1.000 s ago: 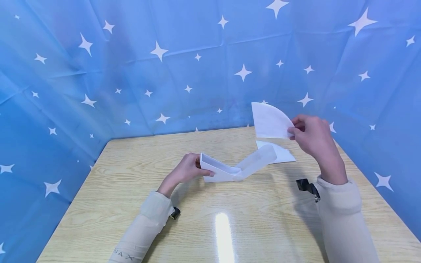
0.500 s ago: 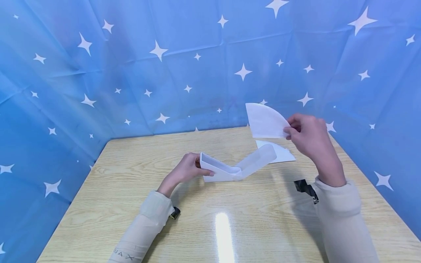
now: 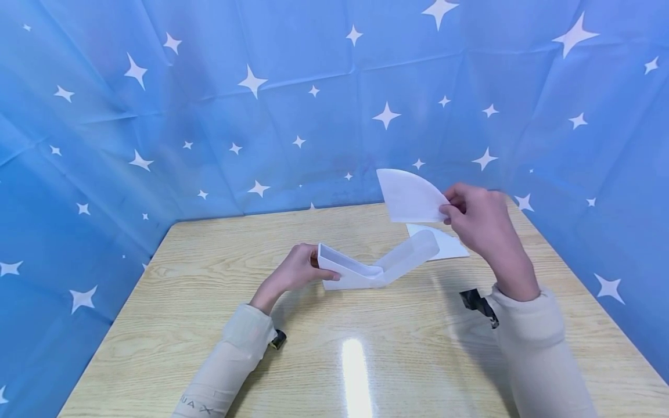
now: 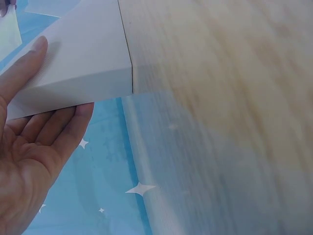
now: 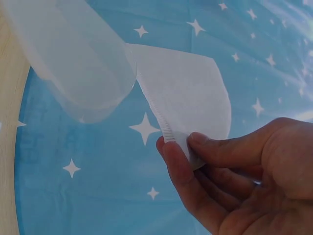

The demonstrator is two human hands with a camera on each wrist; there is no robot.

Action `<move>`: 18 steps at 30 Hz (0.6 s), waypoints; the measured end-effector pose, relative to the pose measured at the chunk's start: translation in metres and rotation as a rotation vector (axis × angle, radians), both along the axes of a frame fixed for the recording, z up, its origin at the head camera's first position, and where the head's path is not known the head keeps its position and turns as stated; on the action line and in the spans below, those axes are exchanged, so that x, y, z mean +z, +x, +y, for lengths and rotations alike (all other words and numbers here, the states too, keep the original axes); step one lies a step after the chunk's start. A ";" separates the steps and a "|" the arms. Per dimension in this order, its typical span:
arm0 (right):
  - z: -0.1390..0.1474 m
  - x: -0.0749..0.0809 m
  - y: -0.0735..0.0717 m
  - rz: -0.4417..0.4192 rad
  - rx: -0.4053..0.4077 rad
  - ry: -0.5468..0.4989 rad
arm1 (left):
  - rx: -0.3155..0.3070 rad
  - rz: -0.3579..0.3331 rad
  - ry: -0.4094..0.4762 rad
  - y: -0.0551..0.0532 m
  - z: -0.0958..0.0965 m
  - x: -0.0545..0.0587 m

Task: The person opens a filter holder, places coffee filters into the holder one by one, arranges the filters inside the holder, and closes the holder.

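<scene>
My left hand (image 3: 295, 268) grips the closed end of a white open-topped case (image 3: 347, 277), thumb on one side face and fingers on the other, as the left wrist view also shows. A translucent flap-like lid (image 3: 413, 252) spreads from the case toward the right. With thumb and fingertips my right hand (image 3: 486, 223) pinches one corner of a white fan-shaped paper coffee filter (image 3: 410, 197), held up above the table. Its crimped seam shows along one edge of the filter (image 5: 181, 93) in the right wrist view.
More white fan-shaped filter paper (image 3: 449, 245) lies on the wooden table (image 3: 209, 337), partly behind the lid. A blue star-patterned cloth (image 3: 292, 116) hangs along the table's back and sides. A bright light reflection shows at the table's front.
My right hand has carried the coffee filter leftward and slightly lower, tilting it a little, so it now hangs closer above the lid. The left hand and the case have stayed put.
</scene>
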State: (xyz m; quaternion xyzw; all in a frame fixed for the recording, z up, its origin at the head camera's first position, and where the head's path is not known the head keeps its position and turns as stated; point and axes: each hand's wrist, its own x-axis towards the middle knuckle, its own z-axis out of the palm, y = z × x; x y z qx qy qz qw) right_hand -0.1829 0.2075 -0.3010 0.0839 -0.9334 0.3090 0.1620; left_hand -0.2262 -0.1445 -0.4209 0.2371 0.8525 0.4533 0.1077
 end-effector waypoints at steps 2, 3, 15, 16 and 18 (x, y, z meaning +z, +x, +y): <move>-0.001 0.000 0.000 0.004 0.010 -0.001 | 0.001 0.001 0.001 0.000 0.000 0.000; -0.002 0.000 0.000 0.007 0.010 -0.001 | 0.002 0.001 0.001 0.000 0.000 0.000; -0.006 -0.002 0.000 0.037 0.029 0.017 | 0.005 -0.001 -0.002 0.001 -0.001 -0.001; -0.006 -0.002 0.000 0.036 0.029 0.017 | 0.001 0.004 -0.002 0.000 0.000 0.000; -0.007 -0.002 0.000 0.036 0.032 0.016 | -0.002 0.007 -0.002 0.000 -0.001 -0.001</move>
